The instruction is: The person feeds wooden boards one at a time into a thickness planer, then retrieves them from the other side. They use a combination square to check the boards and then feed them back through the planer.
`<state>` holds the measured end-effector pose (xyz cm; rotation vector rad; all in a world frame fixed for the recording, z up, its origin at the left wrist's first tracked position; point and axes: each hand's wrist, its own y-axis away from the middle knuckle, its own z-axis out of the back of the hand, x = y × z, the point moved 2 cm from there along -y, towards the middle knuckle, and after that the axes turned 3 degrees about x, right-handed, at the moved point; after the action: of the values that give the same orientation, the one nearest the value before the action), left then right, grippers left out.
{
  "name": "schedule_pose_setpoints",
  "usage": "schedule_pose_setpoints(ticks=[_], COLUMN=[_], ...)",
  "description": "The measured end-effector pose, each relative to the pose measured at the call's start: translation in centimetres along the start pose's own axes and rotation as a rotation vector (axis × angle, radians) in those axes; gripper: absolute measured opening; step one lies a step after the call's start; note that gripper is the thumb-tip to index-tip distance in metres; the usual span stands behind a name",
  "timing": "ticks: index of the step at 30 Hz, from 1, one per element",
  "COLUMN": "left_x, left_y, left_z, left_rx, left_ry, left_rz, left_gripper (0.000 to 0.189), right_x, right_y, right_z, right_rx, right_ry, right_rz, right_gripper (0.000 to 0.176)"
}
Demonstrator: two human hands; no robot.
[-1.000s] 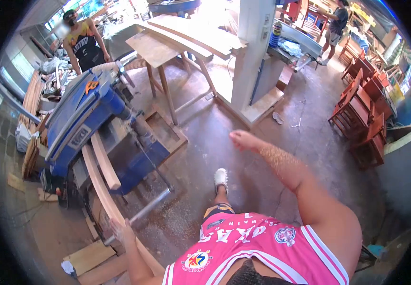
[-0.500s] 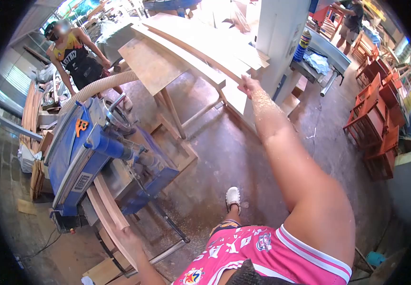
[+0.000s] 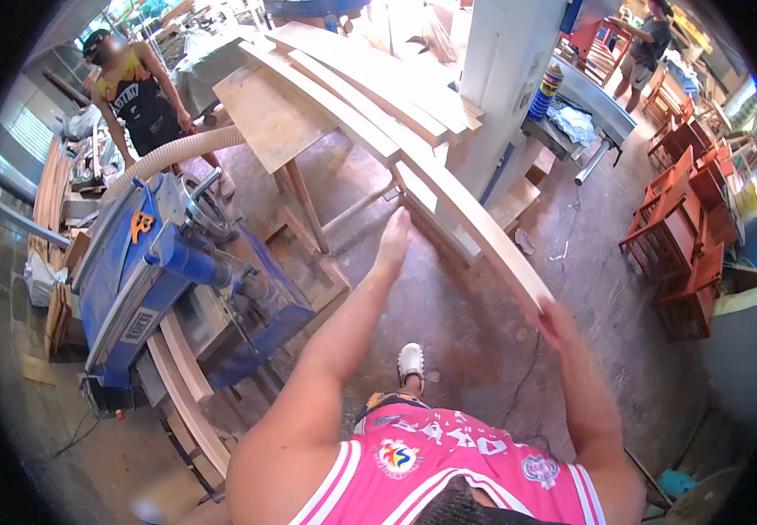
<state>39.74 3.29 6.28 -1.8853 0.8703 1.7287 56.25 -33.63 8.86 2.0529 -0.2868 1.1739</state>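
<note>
A long curved wooden plank [image 3: 448,197] runs from the stack on the wooden table [image 3: 269,118] down toward me. My right hand [image 3: 555,322] grips its near end, at the right of centre. My left hand [image 3: 394,241] is stretched forward with fingers apart, just below the plank's middle and apparently not touching it. More curved planks [image 3: 370,74] lie stacked on the table beyond.
A blue planer machine [image 3: 155,258] with a beige dust hose [image 3: 173,150] stands at left, curved boards [image 3: 184,363] leaning on it. A person in a black and yellow top [image 3: 138,87] stands behind it. White pillar [image 3: 510,61], red chairs [image 3: 685,232] right, another person [image 3: 645,39] far right.
My right hand reached to the stack and has drawn a curved plank toward me. My left hand let go of the board by the blue machine and swung forward under the plank.
</note>
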Motion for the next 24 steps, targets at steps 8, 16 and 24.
schedule_pose_setpoints(ticks=[8, 16, 24], left_x=[0.4, 0.2, -5.2], left_y=[-0.5, 23.1, 42.9], left_z=[-12.4, -24.0, -25.5], left_rx=[-0.039, 0.147, 0.155], left_ry=[0.806, 0.508, 0.266], left_rz=[0.245, 0.364, 0.231], left_gripper=[0.062, 0.046, 0.042], right_x=[-9.7, -23.7, -36.4], right_y=[38.4, 63.1, 71.3], right_z=[17.3, 28.6, 34.1], right_rx=[-0.322, -0.3, -0.117], right_ry=[-0.036, -0.047, -0.11], right_rz=[-0.05, -0.299, -0.56], right_gripper=[0.059, 0.065, 0.055])
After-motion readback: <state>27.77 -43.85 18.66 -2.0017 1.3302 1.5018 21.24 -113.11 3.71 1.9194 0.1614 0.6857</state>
